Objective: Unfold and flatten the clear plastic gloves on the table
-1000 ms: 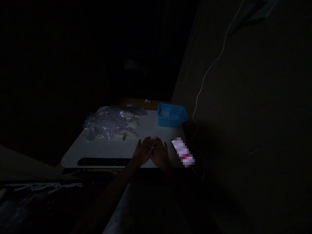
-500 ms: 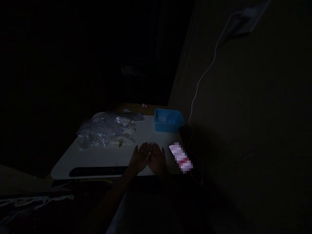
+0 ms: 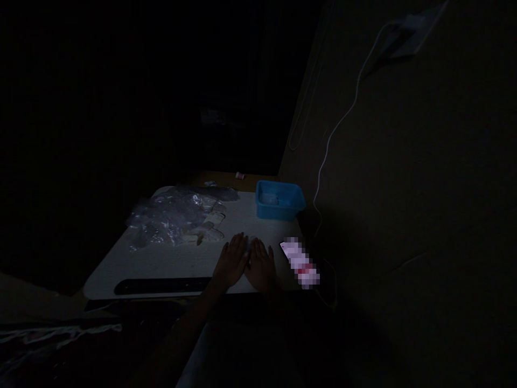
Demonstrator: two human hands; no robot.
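Side by side near the front edge of a white table (image 3: 161, 264), both my hands lie palm down with the fingers stretched forward. My left hand (image 3: 231, 261) and my right hand (image 3: 260, 264) nearly touch at the thumbs. Between and just beyond their fingertips shows a small pale, see-through piece (image 3: 251, 241), perhaps plastic; most of it is covered and its kind cannot be made out. The fingers of both hands look flat rather than wrapped round anything. The room is very dark, so fine detail is lost.
Crumpled clear plastic (image 3: 169, 213) lies at the table's left, with whitish pieces (image 3: 208, 231) beside it. A blue plastic basin (image 3: 279, 210) stands at the back right. A lit phone (image 3: 299, 261) lies right of my hands. A white cable (image 3: 343, 116) hangs along the wall.
My left hand has shifted very slightly forward and to the left, and the gap between the fingertips is a little wider. The rest looks the same.
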